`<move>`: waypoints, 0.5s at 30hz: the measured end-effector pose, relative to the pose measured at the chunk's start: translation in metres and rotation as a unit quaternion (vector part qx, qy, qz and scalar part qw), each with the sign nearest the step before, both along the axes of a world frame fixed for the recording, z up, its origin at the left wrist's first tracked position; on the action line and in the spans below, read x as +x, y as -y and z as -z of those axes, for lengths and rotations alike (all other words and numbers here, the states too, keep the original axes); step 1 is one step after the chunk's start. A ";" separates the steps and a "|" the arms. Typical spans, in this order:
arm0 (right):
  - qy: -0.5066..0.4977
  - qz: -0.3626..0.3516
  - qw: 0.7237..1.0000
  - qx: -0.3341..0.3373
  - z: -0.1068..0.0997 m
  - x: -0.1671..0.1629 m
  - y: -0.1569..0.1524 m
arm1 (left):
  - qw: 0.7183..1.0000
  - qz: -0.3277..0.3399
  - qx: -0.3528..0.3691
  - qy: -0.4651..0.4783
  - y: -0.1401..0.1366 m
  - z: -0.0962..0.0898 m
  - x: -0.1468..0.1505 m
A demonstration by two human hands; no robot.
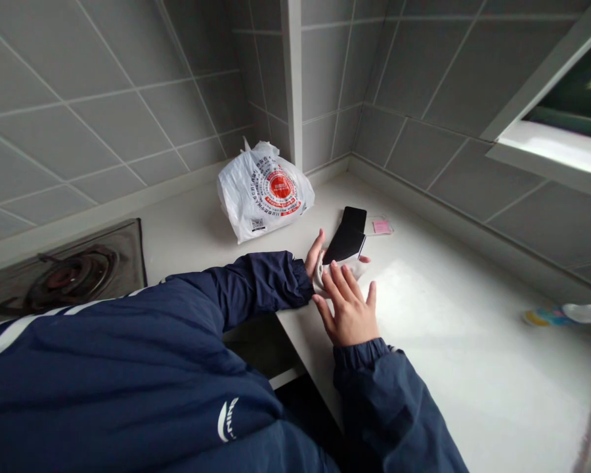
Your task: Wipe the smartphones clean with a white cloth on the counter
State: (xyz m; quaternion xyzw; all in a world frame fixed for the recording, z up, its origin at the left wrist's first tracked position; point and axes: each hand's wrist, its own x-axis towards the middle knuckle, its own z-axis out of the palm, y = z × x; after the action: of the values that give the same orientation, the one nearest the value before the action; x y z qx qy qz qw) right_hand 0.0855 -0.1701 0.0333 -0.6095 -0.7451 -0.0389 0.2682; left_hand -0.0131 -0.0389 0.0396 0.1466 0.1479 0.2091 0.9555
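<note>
My left hand [314,255] is wrapped round a black phone [343,243] from below, its thumb on the near side and fingertips showing past the far edge. A pale cloth [320,279] lies over the lower part of the phone. My right hand [350,305] rests flat on that cloth with its fingers spread. Just beyond the phone, a second flat black rectangle [354,219] lies on the counter, partly covered by the phone. Beside it is a clear flat case [388,221] with a pink patch [381,226].
A white plastic bag [256,190] with red print stands on the white counter [453,315] near the wall corner. At the left is a gas stove [69,276]. A blue and yellow bottle [546,316] lies at the right. Below the counter edge is a dark opening [263,348].
</note>
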 end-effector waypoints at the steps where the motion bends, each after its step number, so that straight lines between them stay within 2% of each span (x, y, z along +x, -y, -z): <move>1: -0.002 -0.007 1.000 0.009 0.001 -0.002 0.002 | 1.000 0.015 0.015 0.005 -0.001 0.002 -0.001; 4: -0.009 -0.021 0.999 0.037 0.006 -0.005 0.003 | 0.999 0.028 0.036 0.013 -0.005 0.006 -0.002; 9: -0.058 -0.010 0.989 0.133 0.016 0.001 -0.003 | 0.998 -0.040 0.051 0.018 -0.005 0.004 0.004; 12: -0.076 0.014 0.979 0.187 0.023 0.008 -0.008 | 0.997 -0.052 0.056 0.014 -0.005 0.004 0.007; 15: -0.058 0.028 0.982 0.178 0.027 0.013 -0.010 | 0.997 -0.052 0.051 0.004 -0.007 0.007 0.008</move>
State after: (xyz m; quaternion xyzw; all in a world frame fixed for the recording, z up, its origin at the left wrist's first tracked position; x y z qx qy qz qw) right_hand 0.0988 -0.1600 0.0061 -0.5742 -0.6917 -0.1431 0.4139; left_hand -0.0046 -0.0323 0.0324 0.1865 0.1402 0.2660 0.9353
